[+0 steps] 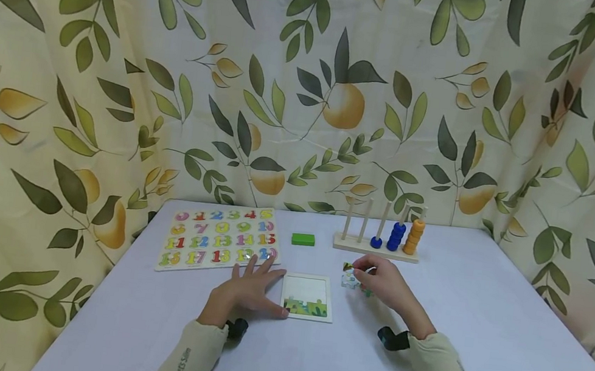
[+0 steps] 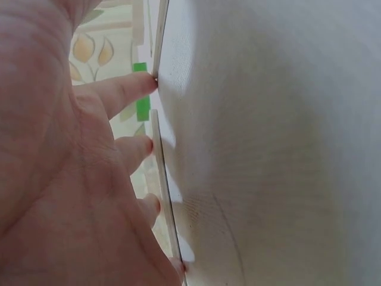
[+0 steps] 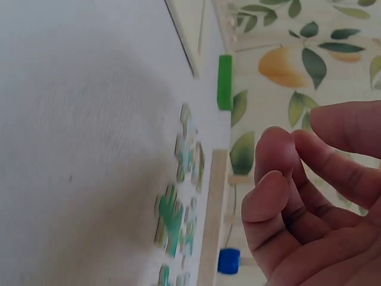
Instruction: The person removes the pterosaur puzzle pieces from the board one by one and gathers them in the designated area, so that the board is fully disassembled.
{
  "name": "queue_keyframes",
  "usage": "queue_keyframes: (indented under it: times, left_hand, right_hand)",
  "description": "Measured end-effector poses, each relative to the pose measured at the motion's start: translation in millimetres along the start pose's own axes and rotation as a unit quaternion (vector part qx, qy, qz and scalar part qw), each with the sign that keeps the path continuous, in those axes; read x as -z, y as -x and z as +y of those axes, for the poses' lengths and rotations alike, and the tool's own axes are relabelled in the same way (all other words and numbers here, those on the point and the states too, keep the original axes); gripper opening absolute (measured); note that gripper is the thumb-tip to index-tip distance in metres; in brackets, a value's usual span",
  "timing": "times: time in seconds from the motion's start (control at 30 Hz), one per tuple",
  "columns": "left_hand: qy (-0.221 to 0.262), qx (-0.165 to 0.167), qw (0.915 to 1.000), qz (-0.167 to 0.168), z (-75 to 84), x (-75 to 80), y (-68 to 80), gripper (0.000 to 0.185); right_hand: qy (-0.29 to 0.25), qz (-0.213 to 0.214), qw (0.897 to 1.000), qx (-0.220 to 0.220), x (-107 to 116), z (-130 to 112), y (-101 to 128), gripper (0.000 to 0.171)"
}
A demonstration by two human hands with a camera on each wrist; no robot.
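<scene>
jigsaw piece, small and printed in dark and yellow, sits pinched at the fingertips of the right hand, lifted just above the white tablecloth and to the right of the square white puzzle tray. more loose jigsaw pieces with green and pale print lie on the cloth directly under that hand, between the tray and the wooden base of the peg stacker with blue and orange rings, which stands behind and to the right of the tray. the left hand lies flat on the cloth with straight, spread fingers, holding nothing, its thumb against the tray's left edge. a strip of green picture already fills the tray's bottom row. behind and left of the tray lies the wooden number puzzle board with coloured numerals; a small green rectangular block rests straight behind the tray.
</scene>
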State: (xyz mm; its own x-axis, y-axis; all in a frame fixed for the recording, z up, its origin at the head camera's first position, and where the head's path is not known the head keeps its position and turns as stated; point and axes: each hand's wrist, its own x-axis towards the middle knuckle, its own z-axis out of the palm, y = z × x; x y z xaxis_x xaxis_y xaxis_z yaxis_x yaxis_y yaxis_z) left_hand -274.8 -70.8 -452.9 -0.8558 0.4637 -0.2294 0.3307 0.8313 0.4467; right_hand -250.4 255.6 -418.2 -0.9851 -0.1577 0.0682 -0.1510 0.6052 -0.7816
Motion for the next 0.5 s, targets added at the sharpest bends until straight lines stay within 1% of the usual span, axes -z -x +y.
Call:
queue_keyframes:
  times: [0.1,0.23,0.5]
  left_hand:
    - [0.0,0.0,1.0,0.001,0.9,-0.4,0.6,0.1]
    - [-0.005,-0.001,1.0,0.002,1.4,-0.7,0.3,0.1]
    - [-0.01,0.002,0.9999,-0.004,2.1,-0.6,-1.7,0.1]
  right_hand:
    - [-0.006,-0.012,1.0,0.006,-7.5,-6.4,-2.1,0.02]
    - [0.0,-0.03,0.999,0.013,-18.1,-16.6,-6.2,0.021]
    - [0.002,-0.076,0.996,0.045,-41.2,-34.4,-11.3,0.021]
